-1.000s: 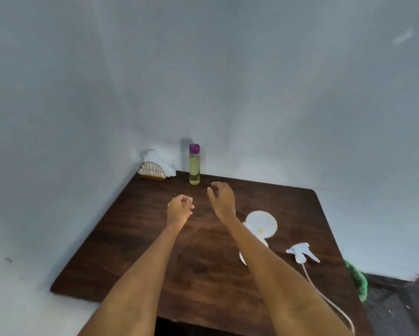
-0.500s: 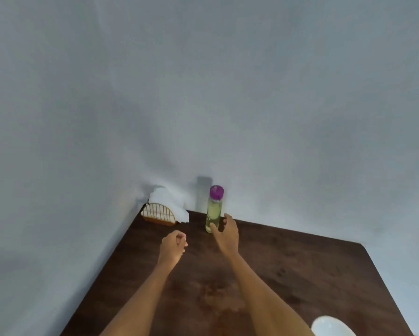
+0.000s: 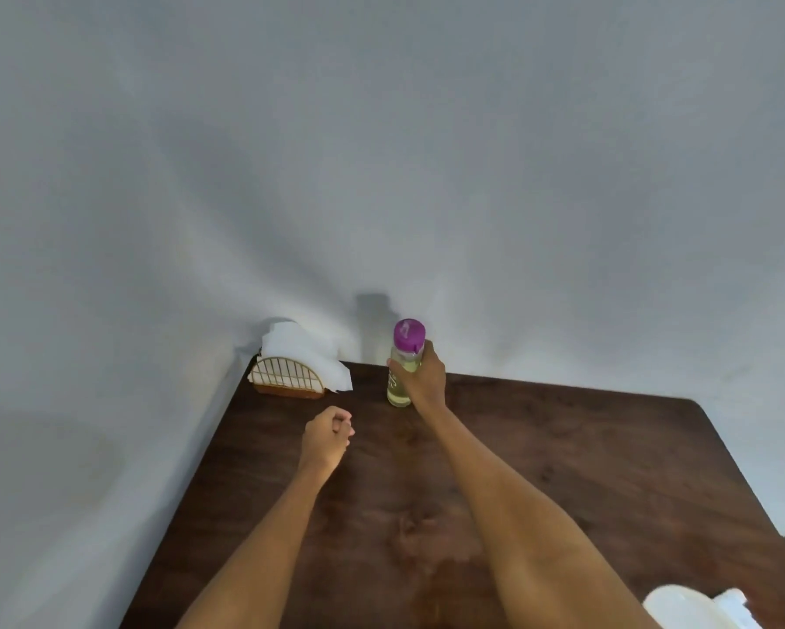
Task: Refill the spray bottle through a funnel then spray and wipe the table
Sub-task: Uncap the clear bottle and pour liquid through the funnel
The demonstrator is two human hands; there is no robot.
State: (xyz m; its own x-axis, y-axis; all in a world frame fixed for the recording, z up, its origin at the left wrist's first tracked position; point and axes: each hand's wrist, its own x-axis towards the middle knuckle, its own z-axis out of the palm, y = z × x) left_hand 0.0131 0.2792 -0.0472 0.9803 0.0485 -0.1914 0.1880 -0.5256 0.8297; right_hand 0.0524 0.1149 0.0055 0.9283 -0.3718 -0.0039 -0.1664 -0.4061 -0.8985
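A clear bottle (image 3: pixel 398 389) of yellowish liquid with a purple cap stands upright at the back of the dark wooden table (image 3: pixel 585 451). My right hand (image 3: pixel 422 376) grips the bottle around its upper body, just under the cap. My left hand (image 3: pixel 328 438) hovers over the table to the left of it, fingers curled, holding nothing. At the bottom right corner a white funnel (image 3: pixel 681 606) is partly in view. The spray bottle itself is out of view.
A gold wire holder with white napkins (image 3: pixel 296 360) sits in the table's back left corner against the grey wall. The wall runs close along the left and back edges of the table.
My right hand has reached forward and closed around the bottle. The camera has tilted up, so the funnel and spray head slid toward the bottom edge. The left hand stays curled.
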